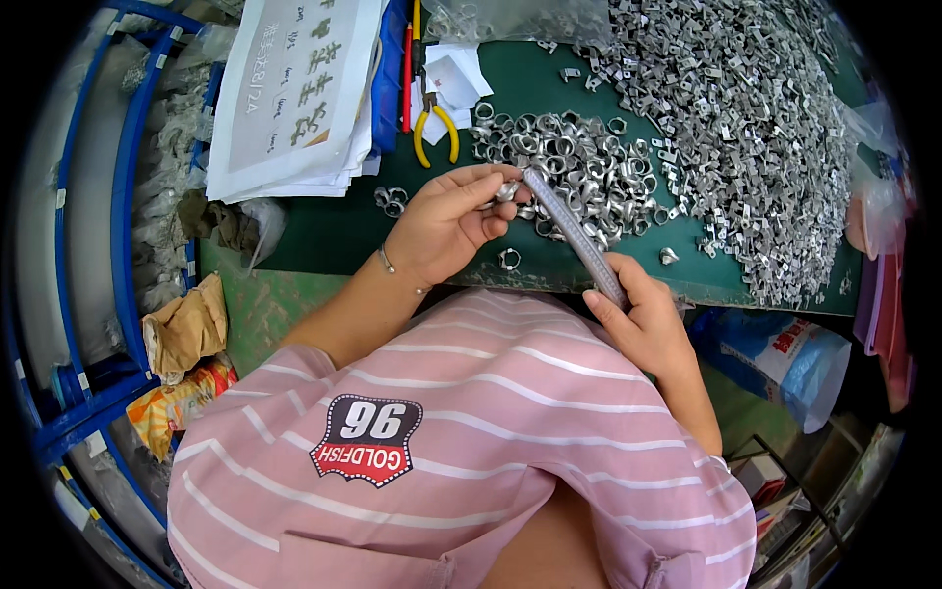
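Observation:
My left hand point(442, 226) pinches a small silver metal ring point(506, 191) between thumb and fingers, above the table. In my right hand point(648, 316) is a long grey stick with fine marks along it point(572, 231), gripped by its lower end. The stick slants up to the left, its far tip close beside the ring; whether they touch I cannot tell. Behind both hands lies a pile of silver metal rings point(613, 182). One loose ring point(508, 259) rests near the table's front edge, another piece point(668, 256) to the right, and several rings point(391, 200) left of my left hand.
A large heap of small metal brackets point(756, 147) covers the right side of the green table point(334, 234). Yellow-handled pliers point(435, 128), a red pen-like stick point(407, 83), a blue tray point(389, 79) and printed papers point(285, 108) lie back left. Blue shelving point(128, 177) stands at left.

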Action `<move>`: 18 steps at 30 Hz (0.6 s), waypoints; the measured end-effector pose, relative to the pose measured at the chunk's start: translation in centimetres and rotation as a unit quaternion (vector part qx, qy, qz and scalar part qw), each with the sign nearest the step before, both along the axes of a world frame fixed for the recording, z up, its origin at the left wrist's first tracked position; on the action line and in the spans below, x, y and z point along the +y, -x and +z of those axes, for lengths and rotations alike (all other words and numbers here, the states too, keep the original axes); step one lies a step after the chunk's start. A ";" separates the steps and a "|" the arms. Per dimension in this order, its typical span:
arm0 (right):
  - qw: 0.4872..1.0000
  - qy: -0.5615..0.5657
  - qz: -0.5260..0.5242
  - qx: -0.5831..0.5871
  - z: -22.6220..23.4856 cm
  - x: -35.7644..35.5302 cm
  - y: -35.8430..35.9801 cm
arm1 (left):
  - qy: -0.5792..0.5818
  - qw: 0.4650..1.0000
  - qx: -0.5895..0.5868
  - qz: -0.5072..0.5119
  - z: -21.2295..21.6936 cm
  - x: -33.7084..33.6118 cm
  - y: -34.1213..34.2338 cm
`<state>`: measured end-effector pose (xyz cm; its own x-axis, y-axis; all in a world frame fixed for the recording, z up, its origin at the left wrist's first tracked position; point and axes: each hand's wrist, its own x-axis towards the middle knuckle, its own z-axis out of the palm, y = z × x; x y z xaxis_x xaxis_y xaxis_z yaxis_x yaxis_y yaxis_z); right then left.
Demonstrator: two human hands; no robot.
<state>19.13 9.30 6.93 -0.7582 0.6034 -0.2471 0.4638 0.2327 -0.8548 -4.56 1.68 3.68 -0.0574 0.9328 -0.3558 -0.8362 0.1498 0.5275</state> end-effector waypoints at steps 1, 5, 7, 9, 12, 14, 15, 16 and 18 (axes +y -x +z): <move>1.000 0.004 0.006 -0.007 0.1 0.0 0.1 | 0.006 1.000 -0.017 0.014 0.1 0.0 0.1; 1.000 0.000 0.009 -0.009 0.0 -0.1 0.1 | -0.009 1.000 -0.010 0.023 -0.2 0.0 0.1; 1.000 -0.018 0.009 0.013 -0.5 -0.3 0.2 | -0.001 1.000 0.021 0.012 -0.4 -0.1 0.3; 0.999 -0.043 0.006 0.031 -1.0 -0.5 0.2 | -0.001 0.995 0.096 -0.006 -0.6 0.0 0.0; 0.997 -0.066 0.007 0.047 -1.2 -0.7 0.9 | 0.015 0.970 0.240 -0.041 -0.1 -0.1 -1.4; 0.998 -0.048 0.013 0.045 -0.8 -0.5 1.4 | -0.012 0.972 0.232 -0.025 -0.3 0.1 -1.4; 0.998 -0.032 0.012 0.047 -0.6 -0.4 1.5 | -0.025 0.973 0.228 -0.016 -0.4 0.1 -1.3; 0.999 -0.016 0.012 0.048 -0.4 -0.3 1.4 | -0.041 0.972 0.231 -0.013 -0.1 0.3 -1.3; 0.998 0.006 0.021 0.053 -0.2 -0.2 1.5 | -0.039 0.973 0.224 -0.042 0.1 0.3 -1.0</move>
<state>17.61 9.13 6.74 -0.8050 0.5682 -0.1704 0.3603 0.2400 -0.9014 -3.54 1.95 3.77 -0.1132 0.9639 -0.2409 -0.5055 0.1529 0.8492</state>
